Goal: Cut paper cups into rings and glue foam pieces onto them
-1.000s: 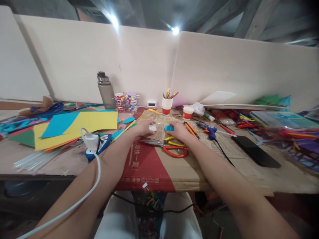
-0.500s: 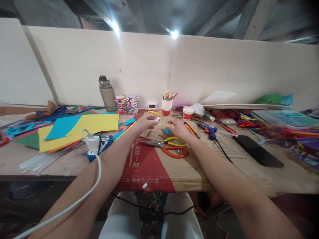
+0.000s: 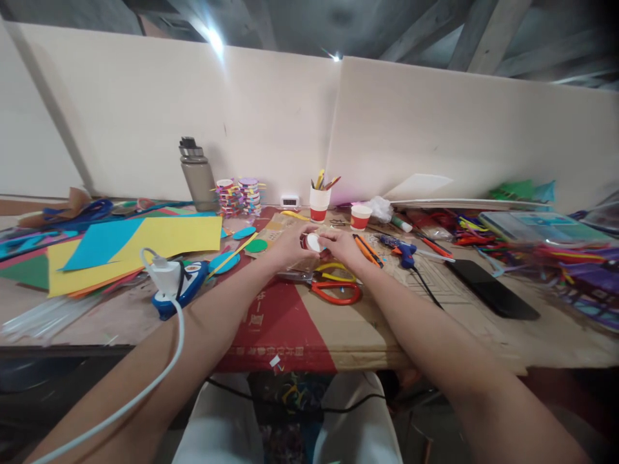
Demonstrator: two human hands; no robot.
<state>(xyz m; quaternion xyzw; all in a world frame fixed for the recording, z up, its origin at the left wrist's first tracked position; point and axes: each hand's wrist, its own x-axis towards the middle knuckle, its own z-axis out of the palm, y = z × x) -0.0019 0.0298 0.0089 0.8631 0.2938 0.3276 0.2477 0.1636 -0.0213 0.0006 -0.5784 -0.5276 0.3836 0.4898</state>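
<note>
My left hand (image 3: 292, 247) is closed on a small round piece with a white face (image 3: 314, 242) and a dark red side, which looks like the cut-off bottom of a paper cup. From the other side, the fingers of my right hand (image 3: 340, 247) pinch its edge. Just below both hands, scissors (image 3: 336, 291) with one red-orange and one yellow handle loop lie on the cardboard (image 3: 367, 328), their blades pointing left. A green paper disc (image 3: 256, 245) rests beside my left wrist, with blue paper ovals (image 3: 225, 262) farther left.
A power strip (image 3: 178, 293) with a white plug and cable is by my left forearm. Paper cups (image 3: 360, 219), a bottle (image 3: 197, 177) and decorated cups (image 3: 250, 198) stand behind. To the right lie a blue glue gun (image 3: 407, 253) and a phone (image 3: 488, 289).
My hands have come together around the small white-and-red piece, which was in my left hand alone. My right hand has lifted from the blue piece near the scissors. The view has shifted slightly.
</note>
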